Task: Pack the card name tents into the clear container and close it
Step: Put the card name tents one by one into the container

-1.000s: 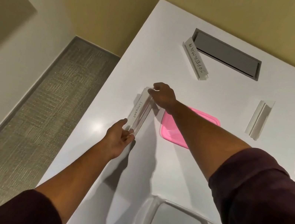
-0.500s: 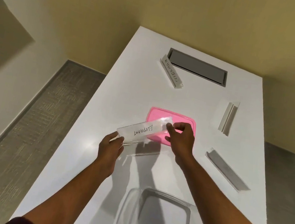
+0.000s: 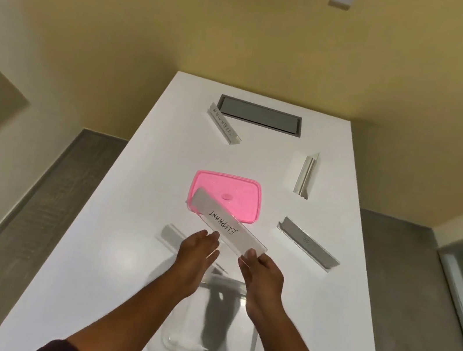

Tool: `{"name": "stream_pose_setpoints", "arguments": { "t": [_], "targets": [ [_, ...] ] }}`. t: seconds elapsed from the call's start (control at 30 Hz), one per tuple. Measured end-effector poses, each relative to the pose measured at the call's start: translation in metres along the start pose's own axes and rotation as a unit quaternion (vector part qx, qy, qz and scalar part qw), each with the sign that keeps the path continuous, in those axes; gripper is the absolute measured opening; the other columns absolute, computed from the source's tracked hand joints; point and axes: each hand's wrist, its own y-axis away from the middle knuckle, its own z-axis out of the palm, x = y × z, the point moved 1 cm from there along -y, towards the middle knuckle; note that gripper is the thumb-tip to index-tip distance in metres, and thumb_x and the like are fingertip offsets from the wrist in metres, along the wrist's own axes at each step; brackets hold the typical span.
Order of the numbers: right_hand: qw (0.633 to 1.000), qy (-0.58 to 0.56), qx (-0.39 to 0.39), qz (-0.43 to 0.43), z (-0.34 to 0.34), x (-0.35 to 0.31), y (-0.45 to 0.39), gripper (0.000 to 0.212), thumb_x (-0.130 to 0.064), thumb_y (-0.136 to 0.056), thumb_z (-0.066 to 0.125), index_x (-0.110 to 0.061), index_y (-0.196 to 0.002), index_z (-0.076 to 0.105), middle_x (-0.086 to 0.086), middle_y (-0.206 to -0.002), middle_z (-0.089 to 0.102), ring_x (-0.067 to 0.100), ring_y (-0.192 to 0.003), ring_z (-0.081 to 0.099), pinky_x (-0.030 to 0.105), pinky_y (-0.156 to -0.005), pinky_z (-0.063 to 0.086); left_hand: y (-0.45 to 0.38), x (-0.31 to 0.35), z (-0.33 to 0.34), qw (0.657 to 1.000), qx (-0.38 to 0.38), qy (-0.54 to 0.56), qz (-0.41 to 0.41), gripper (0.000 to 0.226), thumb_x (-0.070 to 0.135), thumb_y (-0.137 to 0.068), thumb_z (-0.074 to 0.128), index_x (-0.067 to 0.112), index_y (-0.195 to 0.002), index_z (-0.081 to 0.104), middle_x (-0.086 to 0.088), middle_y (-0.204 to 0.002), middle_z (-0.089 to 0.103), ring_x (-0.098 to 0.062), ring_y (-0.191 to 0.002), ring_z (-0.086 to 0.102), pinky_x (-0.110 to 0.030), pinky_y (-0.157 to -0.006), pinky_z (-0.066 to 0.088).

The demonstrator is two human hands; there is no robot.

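Left hand (image 3: 197, 251) covers part of the near-left name tent (image 3: 172, 236); the right-side tent (image 3: 306, 243) shows lettering too small to read.

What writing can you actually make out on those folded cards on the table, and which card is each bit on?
"ELEPHANT": handwritten on the card name tent held in the right hand, letters upside down from here.
"SUPERMAN", probably: on the tent by the grey hatch; the first letters are blurred.
Tent on the right: a short mark, too small to read.
Upright tent at the far right and tent by the left hand: no writing visible.
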Motion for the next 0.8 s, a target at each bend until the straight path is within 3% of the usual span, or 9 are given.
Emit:
{"name": "stream_pose_setpoints", "arguments": {
  "t": [0.1, 0.2, 0.3, 0.4, 0.47, 0.53, 0.67, 0.73, 0.8],
  "targets": [
    [0.996, -0.052, -0.055, 0.039, -0.01, 0.004, 0.018, 0.015, -0.004, -0.096, 0.067, 0.006, -0.105, 0.072, 0.02, -0.109, 0.077, 0.025, -0.101, 0.076, 0.03, -0.088, 0.06, 0.012, -0.026, 0.024, 0.998, -0.054, -0.037, -0.022, 0.029, 0.018, -0.097, 0.063, 0.003, -0.122, 0.059, -0.015, -0.117, 0.073, -0.03, -0.112, 0.068, -0.047, -0.11, 0.047],
    [0.989, -0.08, -0.091, 0.086, -0.02, 0.008, 0.029, 0.022, -0.004, -0.098, 0.063, 0.01, -0.115, 0.067, 0.025, -0.117, 0.074, 0.033, -0.112, 0.073, 0.043, -0.103, 0.054, 0.02, -0.035, 0.039, 0.995, -0.015, -0.099, 0.01, 0.035, 0.02, -0.093, 0.069, 0.007, -0.124, 0.058, -0.017, -0.116, 0.072, -0.033, -0.104, 0.072, -0.046, -0.092, 0.059],
    [0.98, -0.094, -0.116, 0.128, -0.033, 0.005, 0.033, 0.028, -0.003, -0.097, 0.065, 0.005, -0.123, 0.065, 0.025, -0.123, 0.072, 0.038, -0.117, 0.069, 0.05, -0.109, 0.051, 0.027, -0.038, 0.041, 0.979, -0.001, -0.197, 0.055, 0.034, 0.022, -0.092, 0.071, 0.011, -0.121, 0.06, -0.013, -0.116, 0.072, -0.03, -0.106, 0.071, -0.049, -0.094, 0.058],
    [0.979, -0.027, -0.137, 0.149, -0.05, -0.005, 0.035, 0.031, -0.007, -0.095, 0.068, -0.005, -0.125, 0.067, 0.022, -0.121, 0.073, 0.035, -0.107, 0.073, 0.052, -0.105, 0.053, 0.035, -0.037, 0.041, 0.962, -0.011, -0.262, 0.081, 0.036, 0.025, -0.094, 0.069, 0.016, -0.127, 0.058, -0.01, -0.123, 0.069, -0.028, -0.109, 0.069, -0.05, -0.097, 0.057],
    [0.978, 0.075, -0.134, 0.142, -0.059, -0.013, 0.035, 0.033, -0.013, -0.095, 0.07, -0.009, -0.127, 0.064, 0.022, -0.122, 0.073, 0.034, -0.096, 0.075, 0.046, -0.09, 0.062, 0.04, -0.033, 0.038, 0.939, 0.002, -0.328, 0.103, 0.045, 0.029, -0.095, 0.066, 0.019, -0.137, 0.054, -0.004, -0.129, 0.065, -0.028, -0.115, 0.065, -0.047, -0.1, 0.055],
    [0.973, 0.17, -0.123, 0.099, -0.062, -0.022, 0.036, 0.032, -0.017, -0.096, 0.069, -0.014, -0.127, 0.062, 0.017, -0.123, 0.071, 0.03, -0.096, 0.077, 0.041, -0.08, 0.063, 0.044, -0.028, 0.029, 0.912, -0.002, -0.389, 0.132, 0.047, 0.031, -0.096, 0.065, 0.021, -0.14, 0.053, -0.001, -0.129, 0.065, -0.026, -0.117, 0.063, -0.039, -0.099, 0.054],
    [0.945, 0.297, -0.065, -0.124, -0.06, -0.045, 0.034, 0.035, -0.021, -0.093, 0.072, -0.032, -0.122, 0.056, 0.005, -0.127, 0.061, 0.018, -0.096, 0.073, 0.04, -0.089, 0.06, 0.052, -0.019, -0.002, 0.846, -0.019, -0.51, 0.155, 0.046, 0.029, -0.092, 0.067, 0.029, -0.137, 0.059, 0.002, -0.121, 0.069, -0.02, -0.108, 0.065, -0.037, -0.095, 0.054],
    [0.896, 0.362, -0.064, -0.251, -0.058, -0.058, 0.031, 0.06, -0.022, -0.087, 0.078, -0.031, -0.137, 0.047, 0.0, -0.136, 0.052, 0.011, -0.103, 0.067, 0.031, -0.085, 0.055, 0.053, -0.015, -0.017, 0.81, -0.032, -0.566, 0.153, 0.052, 0.029, -0.09, 0.07, 0.028, -0.14, 0.057, 0.001, -0.127, 0.067, -0.02, -0.113, 0.065, -0.035, -0.097, 0.052],
    [0.808, 0.463, -0.102, -0.351, -0.055, -0.068, 0.025, 0.083, -0.025, -0.082, 0.082, -0.031, -0.151, 0.037, -0.003, -0.144, 0.041, 0.011, -0.121, 0.055, 0.029, -0.092, 0.05, 0.052, -0.01, -0.027, 0.778, -0.051, -0.608, 0.15, 0.059, 0.029, -0.088, 0.073, 0.026, -0.144, 0.053, 0.001, -0.134, 0.062, -0.018, -0.122, 0.06, -0.031, -0.103, 0.047]
  ]
}}
